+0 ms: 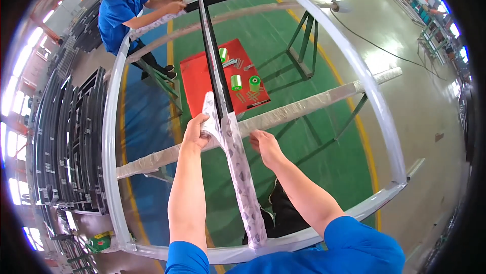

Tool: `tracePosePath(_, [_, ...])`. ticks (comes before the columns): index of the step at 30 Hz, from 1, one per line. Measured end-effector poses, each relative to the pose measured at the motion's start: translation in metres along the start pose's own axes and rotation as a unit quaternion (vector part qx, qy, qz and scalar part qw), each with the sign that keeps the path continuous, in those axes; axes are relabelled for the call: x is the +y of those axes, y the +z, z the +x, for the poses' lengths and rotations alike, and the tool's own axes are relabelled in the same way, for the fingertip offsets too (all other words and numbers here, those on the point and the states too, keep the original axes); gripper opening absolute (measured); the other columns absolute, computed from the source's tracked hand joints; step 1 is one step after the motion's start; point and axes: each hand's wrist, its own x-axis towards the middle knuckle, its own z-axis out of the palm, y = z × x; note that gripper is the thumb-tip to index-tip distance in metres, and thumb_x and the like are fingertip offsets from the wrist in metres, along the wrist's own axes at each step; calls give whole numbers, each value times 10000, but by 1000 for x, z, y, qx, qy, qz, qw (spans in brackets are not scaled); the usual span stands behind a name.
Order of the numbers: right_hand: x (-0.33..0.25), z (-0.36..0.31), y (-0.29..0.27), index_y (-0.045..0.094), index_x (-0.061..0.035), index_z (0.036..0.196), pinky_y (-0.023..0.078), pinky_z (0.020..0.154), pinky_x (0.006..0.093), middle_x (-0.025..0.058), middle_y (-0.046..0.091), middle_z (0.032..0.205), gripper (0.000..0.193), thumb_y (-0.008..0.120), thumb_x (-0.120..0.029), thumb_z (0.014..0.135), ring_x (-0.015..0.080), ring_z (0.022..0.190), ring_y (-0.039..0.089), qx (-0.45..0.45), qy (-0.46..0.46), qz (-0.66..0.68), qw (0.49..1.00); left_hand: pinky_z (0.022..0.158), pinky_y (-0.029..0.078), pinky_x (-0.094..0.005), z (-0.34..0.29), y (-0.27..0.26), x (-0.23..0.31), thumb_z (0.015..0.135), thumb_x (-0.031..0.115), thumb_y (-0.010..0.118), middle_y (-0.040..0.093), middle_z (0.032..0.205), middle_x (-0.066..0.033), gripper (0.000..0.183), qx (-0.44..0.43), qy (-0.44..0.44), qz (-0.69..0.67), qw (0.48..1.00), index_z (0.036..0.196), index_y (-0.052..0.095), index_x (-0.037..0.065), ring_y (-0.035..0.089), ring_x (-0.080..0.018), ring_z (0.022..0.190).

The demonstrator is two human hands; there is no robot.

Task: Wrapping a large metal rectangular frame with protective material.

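My left hand (195, 133) is closed round a roll of white film (208, 107) with grey printed marks, just left of the frame's middle bar (213, 59). From the roll the film runs onto the bar. The bar's near part is covered in wrapped film (239, 172) down to the frame's near edge; its farther part is bare and dark. To the right of the bar is my right hand (264, 146), apart from it, fingers bent and slightly smeared; whether they pinch anything is hidden. The large frame (112, 137) has pale wrapping around its outer rim.
Padded support beams (304, 104) on green trestles (307, 41) carry the frame. Beneath lies a red board (195, 79) with green rolls (236, 82) and small metal parts. A co-worker (117, 13) handles the far-left crossbar. Dark frames (66, 142) stand stacked at left; a cable (374, 48) crosses the floor.
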Motion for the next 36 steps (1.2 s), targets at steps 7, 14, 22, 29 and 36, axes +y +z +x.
tracePosePath(7, [-49, 7, 31, 617, -20, 1074, 479, 678, 277, -7, 594, 865, 353, 554, -357, 991, 96, 741, 557, -83, -98, -17, 992, 545, 506, -305, -4, 59, -19, 811, 132, 694, 622, 903, -60, 362, 46, 178, 171, 968, 1128, 560, 18, 611, -155, 662])
tracePosePath(14, [-83, 72, 33, 620, -69, 1040, 505, 585, 302, 28, 661, 863, 378, 528, -433, 1003, 131, 693, 624, -185, -49, -20, 981, 720, 529, -320, 14, 95, -41, 877, 74, 571, 634, 1035, -113, 576, -76, 133, 340, 928, 1409, 382, -35, 621, -165, 838])
tracePosePath(22, [-80, 158, 11, 635, 18, 1066, 540, 852, 401, 197, 704, 985, 448, 764, -236, 721, 319, 920, 692, -19, -165, -528, 833, 506, 498, -295, 42, 37, -7, 888, 79, 463, 658, 897, -115, 285, 221, 210, 219, 927, 1111, 618, -8, 561, -148, 564])
tracePosePath(29, [-48, 220, 22, 656, -2, 1096, 525, 894, 444, 245, 686, 1044, 462, 756, -308, 764, 375, 1016, 665, 30, -158, -515, 842, 604, 539, -343, 108, -12, -25, 938, 275, 509, 681, 900, -75, 281, 132, -94, 155, 975, 1073, 650, 74, 632, -194, 699])
tracePosePath(36, [3, 261, 39, 741, -57, 1071, 537, 770, 336, 34, 734, 956, 265, 670, -244, 898, 167, 884, 677, -167, 11, -173, 970, 698, 561, -393, 148, -37, -35, 991, 391, 491, 707, 943, -74, 357, -21, -140, 67, 988, 1070, 656, 84, 660, -204, 797])
